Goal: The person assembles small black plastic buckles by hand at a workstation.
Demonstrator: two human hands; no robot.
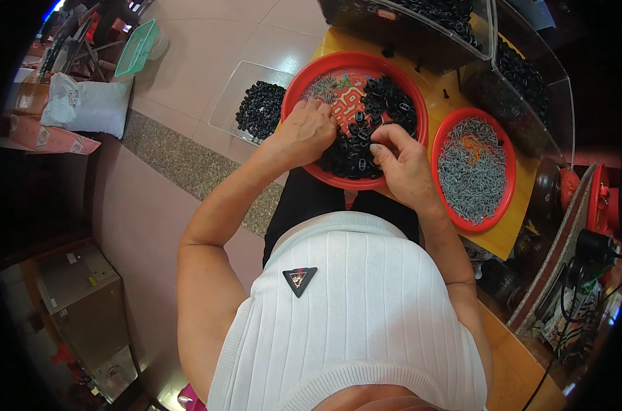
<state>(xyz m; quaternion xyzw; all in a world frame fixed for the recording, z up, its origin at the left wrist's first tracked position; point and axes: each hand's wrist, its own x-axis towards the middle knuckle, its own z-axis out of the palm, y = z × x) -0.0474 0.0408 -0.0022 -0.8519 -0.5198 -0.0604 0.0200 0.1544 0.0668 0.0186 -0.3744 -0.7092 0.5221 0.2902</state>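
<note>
Red tray (pixel 304 79) of black rings (pixel 386 103)

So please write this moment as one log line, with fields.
left hand: in black parts | right hand: pinching one black part | large red tray | small red tray: grey screws

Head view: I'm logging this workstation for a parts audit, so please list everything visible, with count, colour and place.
Large tray: one, red, round, in front of the person.
Small parts: a heap, black, in the large tray.
Small tray: one, red, round, to the right on a yellow table.
Metal pieces: many, grey, in the small tray.
Clear bin: one, on the floor to the left, holding black parts.
Clear boxes: two, at the table's far side, holding black parts.
Basket: one, green, far left.
Sack: one, white, on the floor at left.
Left hand: over the black parts; fingers curled.
Right hand: over the black parts; grip unclear.
</note>
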